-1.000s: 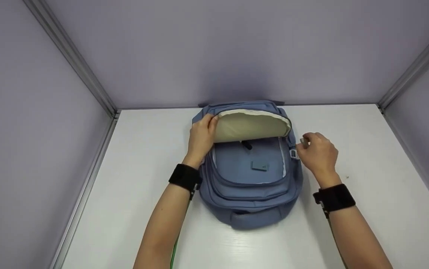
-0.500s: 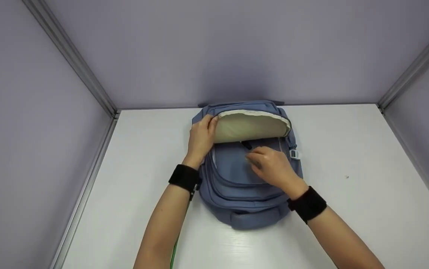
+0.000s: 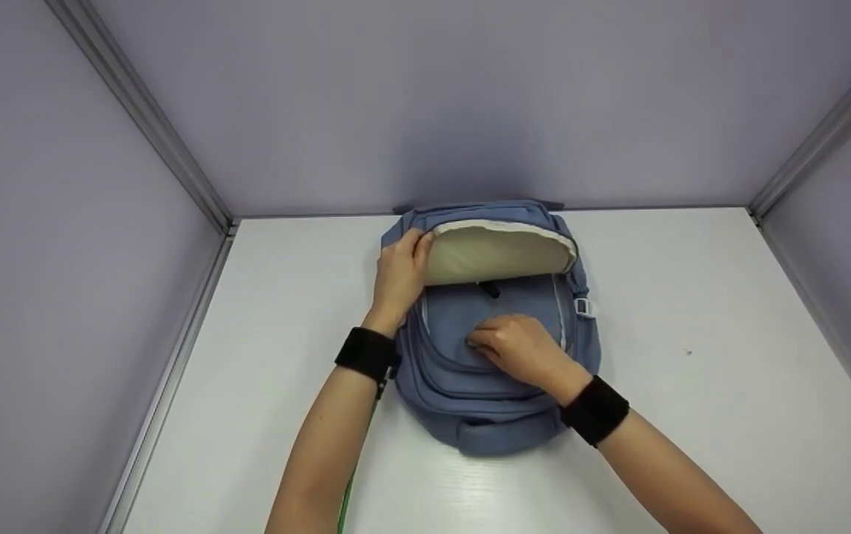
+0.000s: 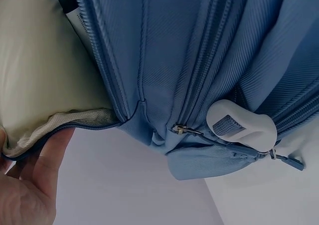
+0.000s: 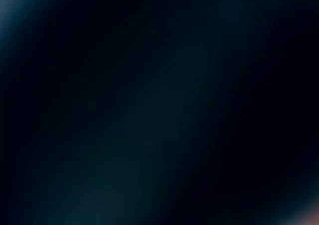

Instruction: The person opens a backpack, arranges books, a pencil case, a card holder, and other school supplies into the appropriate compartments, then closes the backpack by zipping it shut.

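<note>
Head view: a white table (image 3: 692, 415) carries a blue backpack (image 3: 496, 415) near the back wall. The left hand (image 3: 398, 278) grips its cream-lined flap (image 3: 499, 252), lifted. The right hand (image 3: 518, 347) rests on the front pocket; whether it grasps anything, I cannot tell.

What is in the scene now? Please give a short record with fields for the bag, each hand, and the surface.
bag: blue backpack lying flat, top flap lifted, cream lining showing
left hand: left hand grips the flap's edge and holds it up
right hand: right hand rests on the front pocket, fingers curled; whether it holds anything cannot be told
surface: white table
right wrist view: dark, shows nothing
</note>
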Motion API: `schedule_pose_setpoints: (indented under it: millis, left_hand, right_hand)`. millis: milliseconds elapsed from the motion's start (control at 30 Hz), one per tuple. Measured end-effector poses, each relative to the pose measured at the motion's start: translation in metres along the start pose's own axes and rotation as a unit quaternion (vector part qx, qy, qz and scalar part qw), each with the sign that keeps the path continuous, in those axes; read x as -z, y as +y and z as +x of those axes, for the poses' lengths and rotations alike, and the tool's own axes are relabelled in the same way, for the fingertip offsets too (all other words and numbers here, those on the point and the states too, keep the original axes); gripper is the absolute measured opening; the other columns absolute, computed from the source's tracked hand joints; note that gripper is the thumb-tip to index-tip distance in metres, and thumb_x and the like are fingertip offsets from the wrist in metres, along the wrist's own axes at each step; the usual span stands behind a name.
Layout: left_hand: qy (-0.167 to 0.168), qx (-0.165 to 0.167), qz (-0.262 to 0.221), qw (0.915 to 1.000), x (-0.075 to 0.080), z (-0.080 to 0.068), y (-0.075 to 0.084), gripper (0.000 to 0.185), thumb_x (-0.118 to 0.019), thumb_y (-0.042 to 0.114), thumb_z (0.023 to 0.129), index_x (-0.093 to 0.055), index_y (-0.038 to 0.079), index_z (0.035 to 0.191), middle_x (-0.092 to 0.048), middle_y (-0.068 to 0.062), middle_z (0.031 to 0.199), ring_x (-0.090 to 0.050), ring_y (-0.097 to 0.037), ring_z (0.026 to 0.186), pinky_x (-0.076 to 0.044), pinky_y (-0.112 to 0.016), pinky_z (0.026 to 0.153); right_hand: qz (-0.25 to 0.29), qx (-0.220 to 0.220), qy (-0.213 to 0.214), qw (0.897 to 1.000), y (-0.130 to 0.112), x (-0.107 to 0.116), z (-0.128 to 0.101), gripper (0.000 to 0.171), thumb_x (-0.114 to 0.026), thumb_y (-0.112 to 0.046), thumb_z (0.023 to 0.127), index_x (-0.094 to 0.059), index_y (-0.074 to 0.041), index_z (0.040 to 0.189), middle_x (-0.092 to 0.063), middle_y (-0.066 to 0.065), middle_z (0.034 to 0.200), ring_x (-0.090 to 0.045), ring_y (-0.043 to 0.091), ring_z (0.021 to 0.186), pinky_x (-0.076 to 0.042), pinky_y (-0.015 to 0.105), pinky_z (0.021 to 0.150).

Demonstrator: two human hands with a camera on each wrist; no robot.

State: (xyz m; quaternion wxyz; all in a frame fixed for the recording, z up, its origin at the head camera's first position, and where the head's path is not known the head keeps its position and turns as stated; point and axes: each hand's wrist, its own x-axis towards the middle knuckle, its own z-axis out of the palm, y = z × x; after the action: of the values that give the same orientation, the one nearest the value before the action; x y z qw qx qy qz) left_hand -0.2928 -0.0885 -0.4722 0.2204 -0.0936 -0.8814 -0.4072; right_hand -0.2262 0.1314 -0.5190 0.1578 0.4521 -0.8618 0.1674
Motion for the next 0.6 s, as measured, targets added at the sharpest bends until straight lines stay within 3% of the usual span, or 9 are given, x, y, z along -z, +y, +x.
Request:
schedule_pose_setpoints:
  millis: [167,333,433,533,600]
  left_hand:
    - [-0.004,0.001,0.000,1.0000,0.000,0.000,0.000,0.028,-0.052,0.028,0.104,-0.067,0.007,0.097,-0.059,-0.003,0.072,-0.053,-0.019,0.064,-0.046,-0.037,0.061]
    - [-0.006,-0.001,0.001,1.0000,0.000,-0.001,-0.001,0.027,-0.051,0.027,0.104,-0.067,0.006,0.098,-0.059,-0.003,0.072,-0.052,-0.018,0.063,-0.046,-0.036,0.060]
    - [-0.004,-0.001,-0.001,1.0000,0.000,-0.001,-0.001,0.028,-0.051,0.028,0.104,-0.068,0.006,0.098,-0.059,-0.002,0.072,-0.052,-0.017,0.063,-0.045,-0.036,0.061]
    - [-0.006,-0.001,-0.005,1.0000,0.000,-0.003,-0.001,0.028,-0.052,0.028,0.104,-0.068,0.007,0.098,-0.057,-0.001,0.071,-0.051,-0.017,0.062,-0.044,-0.036,0.060]
    - [-0.008,-0.001,-0.006,0.9999,0.001,-0.004,-0.002,0.027,-0.052,0.028,0.104,-0.068,0.007,0.097,-0.055,-0.001,0.070,-0.050,-0.017,0.062,-0.044,-0.036,0.060]
  right_hand:
    - [-0.003,-0.012,0.018,1.000,0.004,0.009,0.000,0.019,-0.080,-0.017,0.085,-0.075,-0.011,0.102,-0.068,0.003,0.099,-0.066,0.021,0.088,-0.054,0.037,0.075]
    - [-0.006,-0.016,0.092,0.996,0.010,0.036,0.002,0.025,-0.077,-0.017,0.087,-0.073,-0.008,0.109,-0.066,0.008,0.108,-0.064,0.024,0.095,-0.053,0.038,0.079]
    - [-0.001,-0.028,0.172,0.985,0.018,0.053,0.003,0.025,-0.076,-0.012,0.087,-0.071,-0.005,0.111,-0.063,0.013,0.110,-0.062,0.027,0.095,-0.051,0.039,0.079]
    - [-0.005,-0.058,0.254,0.966,0.028,0.065,0.002,0.030,-0.074,-0.008,0.088,-0.068,-0.004,0.117,-0.059,0.018,0.116,-0.057,0.033,0.098,-0.046,0.043,0.080]
    - [-0.017,-0.091,0.285,0.954,0.035,0.070,0.001,0.037,-0.071,-0.007,0.089,-0.064,-0.005,0.126,-0.054,0.021,0.123,-0.054,0.036,0.105,-0.043,0.047,0.083]
